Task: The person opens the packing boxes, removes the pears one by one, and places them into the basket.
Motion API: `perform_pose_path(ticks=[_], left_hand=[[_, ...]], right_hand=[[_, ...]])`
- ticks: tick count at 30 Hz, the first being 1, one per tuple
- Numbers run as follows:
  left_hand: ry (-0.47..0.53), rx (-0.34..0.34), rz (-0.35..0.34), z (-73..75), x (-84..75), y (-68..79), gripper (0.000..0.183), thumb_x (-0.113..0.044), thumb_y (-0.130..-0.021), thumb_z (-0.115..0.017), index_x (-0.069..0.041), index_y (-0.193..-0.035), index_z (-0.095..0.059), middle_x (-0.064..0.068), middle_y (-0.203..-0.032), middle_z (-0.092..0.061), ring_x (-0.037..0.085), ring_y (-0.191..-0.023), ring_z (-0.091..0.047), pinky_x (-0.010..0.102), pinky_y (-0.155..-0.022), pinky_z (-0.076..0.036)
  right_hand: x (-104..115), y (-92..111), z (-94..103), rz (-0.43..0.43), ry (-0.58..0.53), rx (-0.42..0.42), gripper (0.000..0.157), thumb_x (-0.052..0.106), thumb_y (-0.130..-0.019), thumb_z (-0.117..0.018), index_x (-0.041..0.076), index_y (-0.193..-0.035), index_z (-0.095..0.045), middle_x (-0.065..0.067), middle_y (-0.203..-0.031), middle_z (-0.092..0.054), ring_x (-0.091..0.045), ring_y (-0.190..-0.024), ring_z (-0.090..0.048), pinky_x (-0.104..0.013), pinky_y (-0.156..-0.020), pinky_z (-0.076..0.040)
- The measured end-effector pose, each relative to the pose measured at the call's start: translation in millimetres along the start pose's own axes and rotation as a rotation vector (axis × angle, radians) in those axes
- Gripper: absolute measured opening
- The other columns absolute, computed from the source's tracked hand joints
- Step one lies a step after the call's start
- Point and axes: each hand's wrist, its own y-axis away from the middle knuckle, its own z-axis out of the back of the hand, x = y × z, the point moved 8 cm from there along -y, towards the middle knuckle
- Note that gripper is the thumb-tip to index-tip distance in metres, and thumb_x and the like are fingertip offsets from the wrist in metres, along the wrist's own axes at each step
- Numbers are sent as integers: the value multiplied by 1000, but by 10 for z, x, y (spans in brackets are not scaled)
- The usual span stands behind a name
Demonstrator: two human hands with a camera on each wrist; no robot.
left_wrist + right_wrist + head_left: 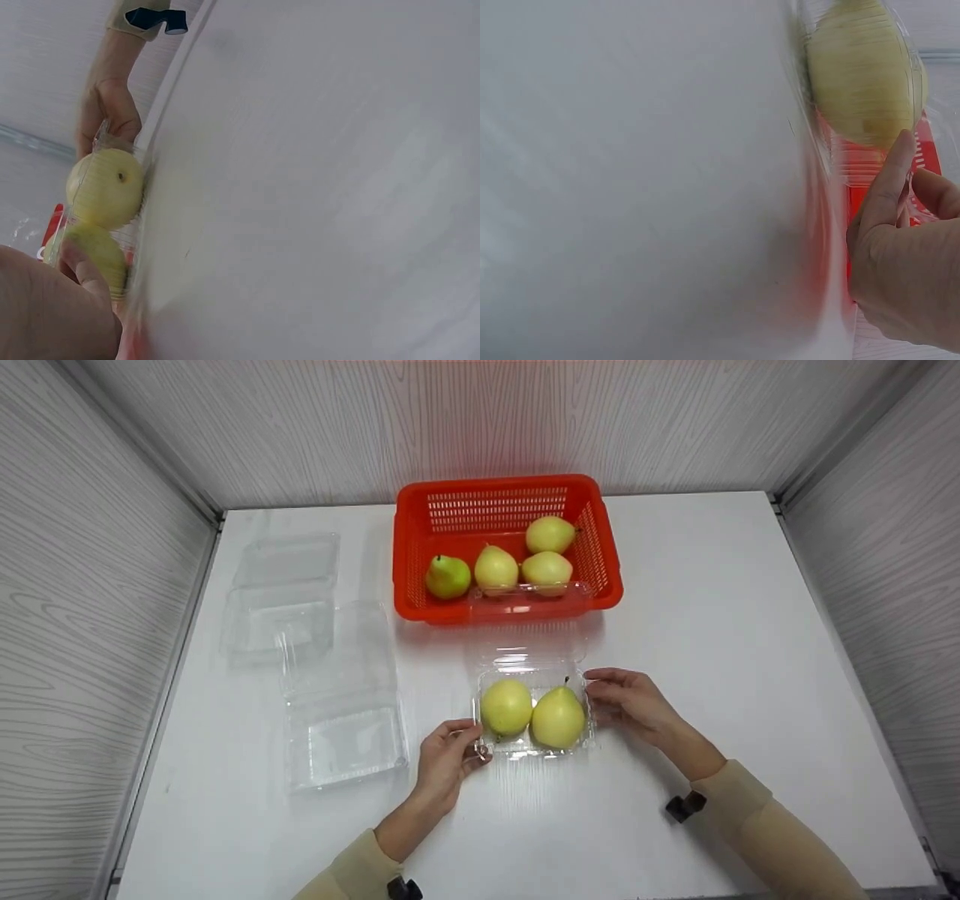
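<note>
In the head view a clear plastic clamshell box (525, 751) stands in front of the basket with its lid (529, 641) raised. Side by side in its base lie two yellow pears, a left pear (506, 707) and a right pear (558, 718) with its stem pointing up. My left hand (442, 765) pinches the box's front left corner between thumb and fingers. At the opposite side my right hand (634, 706) touches the wall with extended fingers. The right wrist view shows one straight finger (891, 176) against the box, thumb apart from it.
A red basket (409, 536) behind the box holds several pears, one greener (448, 577); the raised lid overlaps its front rim. To the left, open clear boxes lie on the white table (712, 585), one nearer (345, 742) and others farther back (281, 585). Pale walls enclose the table.
</note>
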Motion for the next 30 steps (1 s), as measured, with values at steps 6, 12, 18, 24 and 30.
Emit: perform_pose_path(ticks=[6, 12, 18, 24, 30], left_hand=[[-60, 12, -7, 16, -81, 13, 36, -11, -101, -67, 5, -131, -54, 2, -95, -65, 10, -79, -66, 22, -74, -61], [-161, 12, -71, 45, -300, 63, 46, -11, -101, -66, 5, -141, -51, 7, -114, -63, 15, -102, -65, 29, -95, -59], [-297, -14, -125, 53, -556, 138, 54, -14, -99, -69, 1, -147, -49, 21, -140, -55, 20, -116, -62, 33, -104, -57], [-424, 35, -236, -53, -863, 227, 56, -14, -97, -74, -4, -147, -52, 21, -144, -56, 32, -126, -60, 31, -101, -58], [-489, 133, -302, -202, -1083, 278, 58, -14, -93, -79, -10, -146, -57, 15, -146, -59, 41, -134, -58, 42, -103, -61]], right_hand=[[4, -7, -7, 9, 15, 6, 45, 11, -97, -74, 1, -138, -59, 7, -89, -73, -6, -75, -69, -22, -69, -61], [18, 7, -19, 24, 6, 23, 49, 6, -97, -73, -4, -142, -54, 5, -89, -74, -6, -74, -70, -21, -68, -61], [13, 9, -25, 15, -8, 27, 45, 6, -97, -72, -2, -139, -56, 4, -91, -75, -8, -75, -73, -24, -69, -63], [21, 11, -16, 10, -23, 34, 44, 6, -98, -72, -2, -138, -55, 4, -92, -75, -7, -74, -73, -25, -69, -63], [21, 16, -9, 5, -21, 28, 45, 7, -98, -72, -3, -139, -55, 4, -94, -77, -7, -75, -73, -24, -71, -63]])
